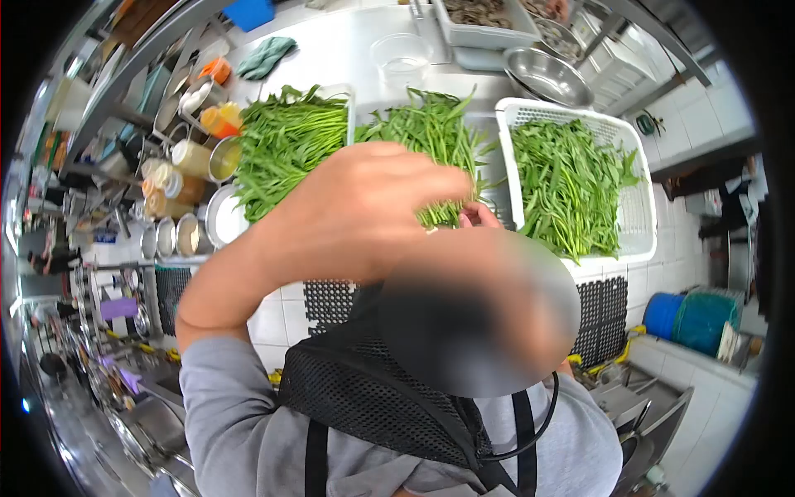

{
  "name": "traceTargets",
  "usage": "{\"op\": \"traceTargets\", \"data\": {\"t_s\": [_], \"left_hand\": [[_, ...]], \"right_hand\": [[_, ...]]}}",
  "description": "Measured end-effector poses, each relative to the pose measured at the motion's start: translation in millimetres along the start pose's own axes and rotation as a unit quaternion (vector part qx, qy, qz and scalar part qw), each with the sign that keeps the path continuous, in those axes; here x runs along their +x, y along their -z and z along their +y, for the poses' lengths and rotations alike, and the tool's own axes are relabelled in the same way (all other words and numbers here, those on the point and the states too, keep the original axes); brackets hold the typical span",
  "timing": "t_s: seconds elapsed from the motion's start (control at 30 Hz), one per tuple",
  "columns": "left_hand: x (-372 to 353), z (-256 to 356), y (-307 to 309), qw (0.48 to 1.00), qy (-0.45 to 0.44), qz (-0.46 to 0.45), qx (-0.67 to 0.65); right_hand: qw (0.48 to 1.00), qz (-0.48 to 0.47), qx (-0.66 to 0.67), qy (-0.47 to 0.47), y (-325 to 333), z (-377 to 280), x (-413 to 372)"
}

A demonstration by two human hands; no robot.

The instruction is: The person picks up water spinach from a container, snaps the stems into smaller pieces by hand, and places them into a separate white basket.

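Observation:
My left hand (385,186) is raised close to the camera, blurred, its fingers bent and pointing right; what they hold, if anything, does not show. Just beyond it, the curled fingertips of my right hand (480,217) peek out near the lower stems of the middle pile of leafy greens (426,124); most of that hand is hidden. On the left lies a thick bunch of long-stemmed leafy greens (298,128) in a pale tray. At right, a white plastic basket (648,219) holds more cut leafy greens (571,186).
Behind the greens stand a clear round bowl (402,56), a green cloth (267,58), a metal bowl (548,76) and a grey tub (489,35). Sauce bottles (189,157) and metal containers (189,234) line the left. Black perforated mats (330,303) cover parts of the tiled floor.

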State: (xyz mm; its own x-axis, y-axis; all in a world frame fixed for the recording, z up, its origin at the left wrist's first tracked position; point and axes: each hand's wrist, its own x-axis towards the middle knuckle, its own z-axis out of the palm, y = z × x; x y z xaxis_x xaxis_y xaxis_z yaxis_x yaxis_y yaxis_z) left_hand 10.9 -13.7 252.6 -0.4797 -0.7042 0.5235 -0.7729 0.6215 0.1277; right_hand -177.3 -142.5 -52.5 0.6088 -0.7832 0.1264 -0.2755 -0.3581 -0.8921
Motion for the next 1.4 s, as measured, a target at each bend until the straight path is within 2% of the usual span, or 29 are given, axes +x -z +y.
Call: {"op": "traceTargets", "data": {"t_s": [0.03, 0.07, 0.13, 0.2, 0.23, 0.3, 0.37, 0.43, 0.5, 0.57, 0.6, 0.77, 0.83, 0.87, 0.93, 1.0, 1.03, 1.1, 1.23, 1.27, 1.3, 1.37, 1.4], "left_hand": [[-13, -11, -13, 0.995, 0.078, -0.064, 0.003], [-33, -21, -34, 0.984, 0.165, -0.066, -0.027], [-72, -36, -69, 0.956, 0.279, -0.067, -0.069], [-103, -43, -97, 0.923, 0.355, -0.090, -0.120], [-113, -42, -111, 0.924, 0.350, -0.093, -0.123], [-127, -37, -132, 0.864, 0.435, -0.052, -0.249], [-129, -30, -146, 0.866, 0.430, -0.051, -0.250], [-132, -25, -163, 0.811, 0.483, 0.002, -0.331], [-135, -20, -180, 0.799, 0.494, 0.013, -0.342], [-138, -18, -195, 0.768, 0.504, 0.017, -0.394], [-137, -15, -197, 0.753, 0.516, 0.016, -0.409], [-152, -17, -215, 0.742, 0.521, 0.015, -0.422], [-154, -17, -215, 0.719, 0.534, 0.031, -0.444], [-155, -18, -216, 0.715, 0.531, 0.041, -0.453], [-154, -22, -215, 0.707, 0.529, 0.059, -0.467], [-148, -23, -215, 0.691, 0.519, 0.100, -0.493], [-143, -23, -214, 0.691, 0.519, 0.105, -0.492], [-133, -27, -210, 0.635, 0.540, 0.178, -0.522], [-116, -36, -205, 0.647, 0.552, 0.244, -0.466], [-114, -40, -210, 0.631, 0.545, 0.283, -0.474], [-114, -44, -211, 0.630, 0.546, 0.284, -0.473], [-113, -50, -212, 0.665, 0.548, 0.259, -0.437], [-110, -50, -212, 0.662, 0.552, 0.269, -0.431]], "right_hand": [[0.999, 0.017, -0.032, 0.038, 7, -11, 1], [0.999, 0.027, -0.026, 0.016, 7, -9, 1], [0.999, 0.048, -0.020, -0.009, 9, -8, 6], [0.998, 0.044, -0.044, -0.024, 14, -14, 11], [0.997, 0.050, -0.045, -0.027, 13, -13, 14], [0.993, 0.056, -0.107, 0.016, 8, -7, 23], [0.993, 0.057, -0.101, 0.035, 0, -2, 34], [0.979, 0.073, -0.150, 0.117, -8, -5, 45], [0.978, 0.065, -0.163, 0.114, -21, -3, 52], [0.952, 0.080, -0.282, 0.085, -33, -9, 58], [0.949, 0.069, -0.296, 0.087, -38, -9, 61], [0.955, 0.058, -0.282, 0.070, -41, -14, 71], [0.990, 0.015, -0.129, -0.055, -34, -16, 78], [0.996, 0.043, -0.003, -0.080, -34, -18, 80], [0.965, 0.005, 0.227, -0.129, -21, -33, 81], [0.897, -0.017, 0.401, -0.184, -11, -52, 75], [0.898, -0.022, 0.399, -0.183, -10, -52, 71], [0.882, -0.074, 0.416, -0.208, -10, -53, 63], [0.871, -0.115, 0.434, -0.198, -13, -62, 51], [0.883, -0.124, 0.418, -0.174, -15, -61, 49], [0.883, -0.126, 0.418, -0.174, -16, -61, 47], [0.899, -0.172, 0.372, -0.153, -18, -61, 45], [0.902, -0.187, 0.362, -0.143, -18, -59, 44]]}}
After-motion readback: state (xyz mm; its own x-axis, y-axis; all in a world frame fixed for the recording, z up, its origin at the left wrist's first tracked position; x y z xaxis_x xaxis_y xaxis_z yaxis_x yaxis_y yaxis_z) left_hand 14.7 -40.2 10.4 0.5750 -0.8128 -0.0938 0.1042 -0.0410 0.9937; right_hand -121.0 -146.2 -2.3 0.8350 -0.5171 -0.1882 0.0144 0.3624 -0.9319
